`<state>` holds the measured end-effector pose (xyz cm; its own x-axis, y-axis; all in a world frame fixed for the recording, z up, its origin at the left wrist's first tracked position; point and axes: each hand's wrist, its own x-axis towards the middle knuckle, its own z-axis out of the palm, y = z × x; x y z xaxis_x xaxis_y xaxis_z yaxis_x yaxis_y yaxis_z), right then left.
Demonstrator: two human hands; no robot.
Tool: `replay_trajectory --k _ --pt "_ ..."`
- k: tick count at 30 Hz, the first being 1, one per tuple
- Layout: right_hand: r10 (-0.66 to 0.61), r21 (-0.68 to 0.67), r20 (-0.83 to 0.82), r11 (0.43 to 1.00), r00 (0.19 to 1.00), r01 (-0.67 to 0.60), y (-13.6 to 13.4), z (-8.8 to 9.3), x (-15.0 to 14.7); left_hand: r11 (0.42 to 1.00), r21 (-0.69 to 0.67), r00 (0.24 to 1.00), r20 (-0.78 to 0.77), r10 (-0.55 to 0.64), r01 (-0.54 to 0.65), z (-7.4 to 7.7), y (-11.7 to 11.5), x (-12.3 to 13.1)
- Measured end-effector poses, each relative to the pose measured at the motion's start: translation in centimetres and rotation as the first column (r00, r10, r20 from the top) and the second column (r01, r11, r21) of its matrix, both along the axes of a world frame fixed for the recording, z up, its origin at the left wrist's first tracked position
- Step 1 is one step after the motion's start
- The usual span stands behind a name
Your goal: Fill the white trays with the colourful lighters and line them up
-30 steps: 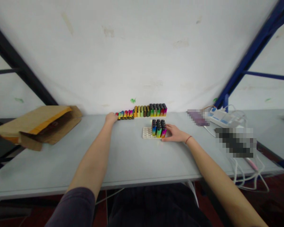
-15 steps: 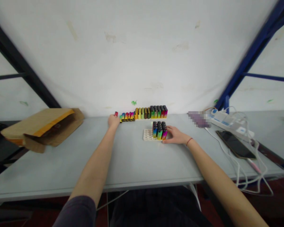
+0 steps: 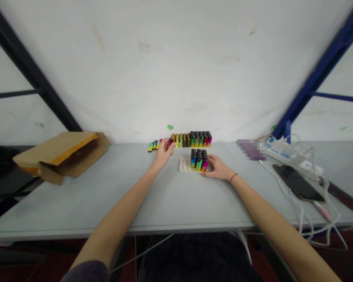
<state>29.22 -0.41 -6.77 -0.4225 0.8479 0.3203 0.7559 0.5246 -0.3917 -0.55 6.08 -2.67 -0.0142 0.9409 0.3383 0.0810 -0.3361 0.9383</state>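
- One red lighter pinched in the left hand, fingers closed on it, just beside the yellowish lighters near the wall.
- Right hand is half-curled round the right end of the white tray; can't tell if it's actually gripping or just resting there.
- That tray's got rainbow lighters with black tops standing upright on its right part, round holes showing on the left.
- Another upright black-topped bunch sits behind.
- Few loose lighters lying down, left of the left hand.
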Motion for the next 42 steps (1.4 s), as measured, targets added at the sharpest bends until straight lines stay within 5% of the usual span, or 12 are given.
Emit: replay_trajectory --k 4,12,19,27,37,42 --pt "0.006 -0.010 0.014 1.000 1.000 -0.006 -0.1 0.0 0.0 0.990 -0.011 0.983 0.122 -0.139 0.142 0.2 -1.7 1.4" --pt "0.003 -0.031 0.014 1.000 1.000 -0.003 -0.4 0.3 -0.1 0.943 -0.170 0.899 0.388 -0.204 0.287 0.4 -2.4 1.3" --pt "0.002 -0.027 0.016 1.000 1.000 -0.001 -0.3 0.2 -0.2 0.973 -0.110 0.938 0.306 -0.162 0.204 0.0 -2.9 1.2" --pt "0.007 -0.029 0.009 1.000 1.000 -0.007 -0.5 0.4 -0.3 0.906 -0.234 0.923 0.246 -0.297 0.354 -0.5 -3.8 2.1" --pt "0.016 -0.032 0.023 0.999 1.000 -0.015 -0.3 0.3 -0.1 0.919 -0.295 0.937 0.308 -0.167 0.261 -0.3 -3.1 2.6" --pt "0.028 -0.028 0.025 0.999 0.999 -0.027 -0.3 0.3 0.0 0.870 -0.401 0.923 0.359 -0.138 0.286 -0.4 -3.5 2.3"
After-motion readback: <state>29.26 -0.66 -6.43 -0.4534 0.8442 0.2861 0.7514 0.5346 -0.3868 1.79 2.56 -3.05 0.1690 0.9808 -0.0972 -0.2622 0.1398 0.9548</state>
